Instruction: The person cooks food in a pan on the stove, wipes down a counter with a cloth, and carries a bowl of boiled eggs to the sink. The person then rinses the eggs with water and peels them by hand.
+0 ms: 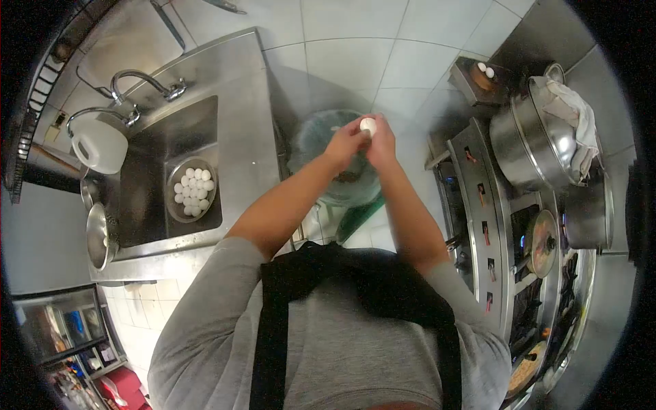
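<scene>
A white egg (pixel 368 126) is held between my two hands, above a large bin lined with a clear plastic bag (pixel 318 137). My left hand (pixel 346 142) closes on the egg from the left side. From the right, my right hand (pixel 383 141) has its fingers wrapped round it. Whether the egg still carries its shell is too small to tell. In the sink (pixel 147 154) at the left, a metal bowl (pixel 171 198) holds several white eggs (pixel 194 190).
A white jug (pixel 102 147) and two taps stand by the sink, with another metal bowl (pixel 100 236) at its edge. At the right is a stove (pixel 492 239) with large pots (pixel 519 147), a lidded pan (pixel 543 244) and a visible blue flame.
</scene>
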### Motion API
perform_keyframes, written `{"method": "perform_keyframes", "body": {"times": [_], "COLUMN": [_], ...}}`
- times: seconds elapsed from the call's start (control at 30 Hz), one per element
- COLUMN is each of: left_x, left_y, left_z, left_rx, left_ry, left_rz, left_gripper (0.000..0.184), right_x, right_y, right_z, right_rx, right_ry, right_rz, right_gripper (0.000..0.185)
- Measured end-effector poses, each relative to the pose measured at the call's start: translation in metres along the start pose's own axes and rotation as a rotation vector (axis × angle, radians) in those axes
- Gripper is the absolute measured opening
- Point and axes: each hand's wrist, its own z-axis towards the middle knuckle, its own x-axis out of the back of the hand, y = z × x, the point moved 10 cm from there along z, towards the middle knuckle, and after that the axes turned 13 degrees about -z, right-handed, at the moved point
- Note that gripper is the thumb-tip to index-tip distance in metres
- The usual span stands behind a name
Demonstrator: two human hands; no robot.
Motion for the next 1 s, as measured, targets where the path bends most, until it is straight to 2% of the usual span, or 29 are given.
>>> {"method": "perform_keyframes", "body": {"times": [0.07, 0.17, 0.27, 0.37, 0.57, 0.67, 0.87, 0.97, 1.0], "left_x": [-0.007, 0.01, 0.03, 0.034, 0.044, 0.044, 0.051, 0.05, 0.049], "left_y": [0.005, 0.008, 0.003, 0.013, 0.026, 0.031, 0.021, 0.013, 0.013], "left_z": [-0.006, -0.011, -0.005, -0.009, -0.013, -0.019, -0.016, -0.018, -0.018], "left_rx": [-0.049, -0.051, -0.054, -0.069, -0.125, -0.116, -0.053, 0.067, 0.062], "left_ry": [-0.068, 0.049, 0.087, 0.055, 0.127, 0.166, 0.111, 0.068, 0.059], "left_rz": [0.005, 0.068, -0.024, 0.038, 0.235, 0.267, 0.098, -0.058, -0.044], "left_gripper": [0.036, 0.038, 0.04, 0.04, 0.043, 0.043, 0.047, 0.043, 0.042], "right_x": [0.003, -0.003, -0.012, -0.023, -0.031, -0.03, -0.026, -0.029, -0.031], "right_y": [-0.007, -0.028, -0.055, -0.056, -0.055, -0.05, -0.046, -0.048, -0.05], "right_z": [-0.006, -0.002, -0.014, -0.024, -0.024, -0.021, -0.015, -0.014, -0.015], "right_rx": [-0.022, 0.276, 0.605, 0.558, 0.715, 0.673, 0.598, 0.597, 0.656], "right_ry": [0.093, 0.09, 0.048, -0.078, -0.054, -0.043, 0.034, 0.041, 0.049], "right_rz": [-0.078, -0.54, -0.803, -0.823, -0.915, -0.901, -0.925, -0.97, -1.006], "right_gripper": [0.031, 0.03, 0.025, 0.021, 0.018, 0.018, 0.017, 0.015, 0.015]}}
